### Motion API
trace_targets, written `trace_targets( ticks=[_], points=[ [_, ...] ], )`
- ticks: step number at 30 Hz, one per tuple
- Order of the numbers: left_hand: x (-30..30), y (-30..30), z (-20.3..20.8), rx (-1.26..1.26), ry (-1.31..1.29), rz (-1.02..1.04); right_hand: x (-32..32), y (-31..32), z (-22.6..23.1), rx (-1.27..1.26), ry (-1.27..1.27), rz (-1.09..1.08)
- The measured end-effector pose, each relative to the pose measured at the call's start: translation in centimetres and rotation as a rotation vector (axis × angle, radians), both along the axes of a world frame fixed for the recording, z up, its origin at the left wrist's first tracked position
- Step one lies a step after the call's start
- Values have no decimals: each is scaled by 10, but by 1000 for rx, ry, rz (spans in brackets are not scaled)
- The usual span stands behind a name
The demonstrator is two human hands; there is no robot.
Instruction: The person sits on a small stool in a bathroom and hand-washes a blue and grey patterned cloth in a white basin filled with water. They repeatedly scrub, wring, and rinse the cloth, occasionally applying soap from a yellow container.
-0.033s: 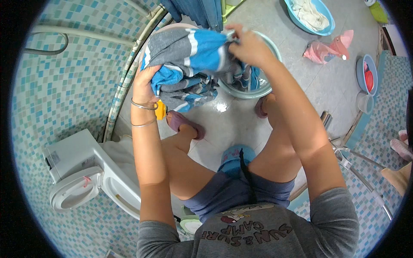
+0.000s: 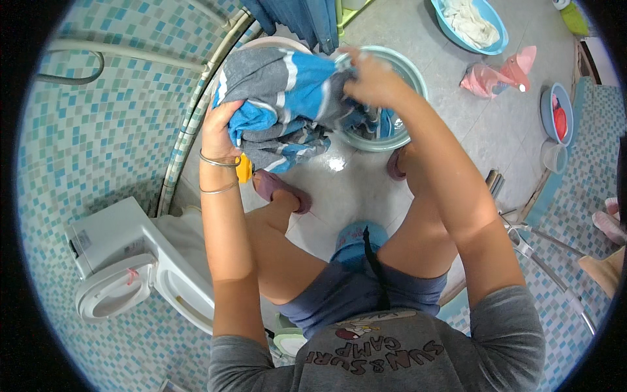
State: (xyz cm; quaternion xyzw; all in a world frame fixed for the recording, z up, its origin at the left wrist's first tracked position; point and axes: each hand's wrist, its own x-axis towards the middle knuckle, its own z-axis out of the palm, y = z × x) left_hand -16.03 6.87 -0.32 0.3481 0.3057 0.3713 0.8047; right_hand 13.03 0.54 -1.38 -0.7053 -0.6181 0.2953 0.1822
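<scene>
A wet-looking blue, grey and white striped cloth hangs bunched between my hands. My left hand grips its left side, with the thumb over the folds and the other fingers mostly hidden. On its upper right part, my right hand is closed around the fabric, its fingertips blurred. The cloth's right end droops into a pale green basin that holds water. Behind the cloth shows the rim of a pinkish basin, largely covered.
A blue basin with white cloth stands at the far right, near a pink plastic bag. Beyond are a smaller blue basin with red items and a clear tub. A toilet is at left; a yellow object lies below my left hand.
My right hand has shifted slightly left and down, and the fabric near it has bunched a little. My left hand stays in place.
</scene>
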Motion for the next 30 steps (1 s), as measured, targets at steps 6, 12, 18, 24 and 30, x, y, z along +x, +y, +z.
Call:
trace_targets(
  ticks=[6, 12, 18, 24, 30],
  points=[
    [19, -10, 16, -96, -170, 53, -37, -14, -34, -213, -106, 184],
    [-2, 17, 9, -64, 177, 293, 1, 15, -19, -119, 320, -61],
    [39, 10, 4, 64, 49, 316, -9, 11, 3, -123, 1471, -586],
    [127, -38, -9, 1057, 792, 323, -53, 20, -28, -1, 1670, -635],
    [130, -25, -7, 697, 572, 387, -69, 7, 17, -12, 1435, -828]
  ],
)
